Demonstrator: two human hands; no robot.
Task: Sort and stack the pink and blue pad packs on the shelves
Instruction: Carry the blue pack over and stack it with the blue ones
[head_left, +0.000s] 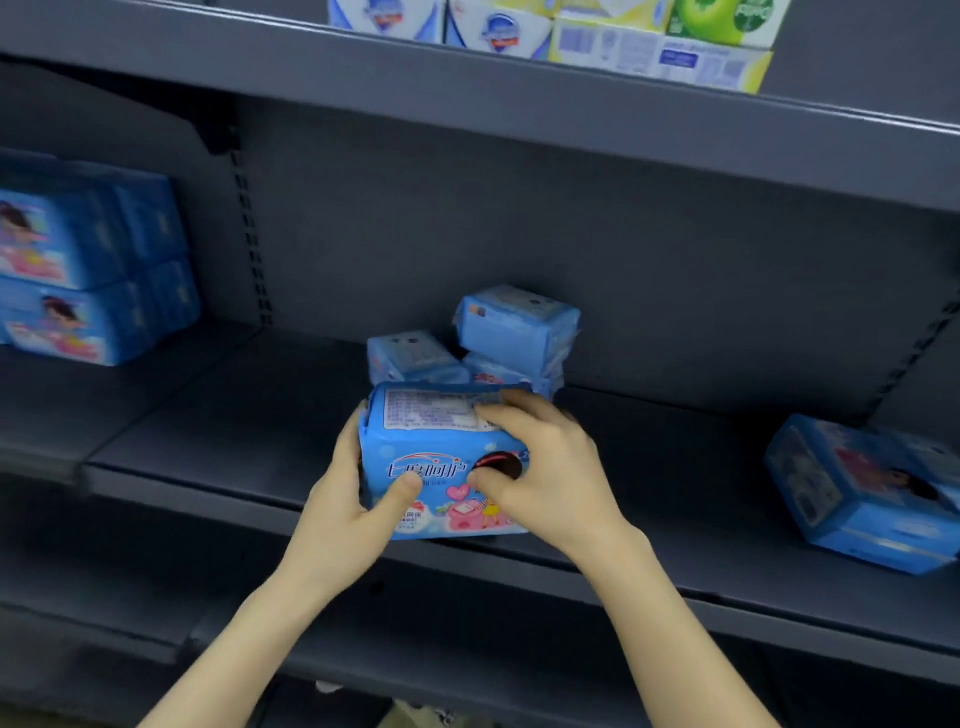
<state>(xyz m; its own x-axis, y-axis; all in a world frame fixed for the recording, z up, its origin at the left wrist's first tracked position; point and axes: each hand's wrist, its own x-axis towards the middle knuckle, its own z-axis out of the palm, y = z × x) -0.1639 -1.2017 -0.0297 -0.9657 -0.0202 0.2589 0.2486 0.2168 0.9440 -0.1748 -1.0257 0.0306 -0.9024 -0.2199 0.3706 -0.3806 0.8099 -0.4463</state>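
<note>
A blue pad pack (431, 447) sits at the front edge of the dark middle shelf (208, 441). My left hand (348, 504) grips its left side, thumb across the front. My right hand (545, 467) grips its right side, fingers over the top. Behind it lie three more blue packs (514, 327), one resting on top of another. A neat stack of blue packs (88, 265) stands at the far left of the shelf. A tilted stack of blue packs (862, 488) stands at the right. No pink pack shows.
The upper shelf (519, 109) carries white, yellow and green boxes (597, 36). A slotted upright (249, 234) divides the back panel at the left. A lower shelf (467, 649) runs below my forearms.
</note>
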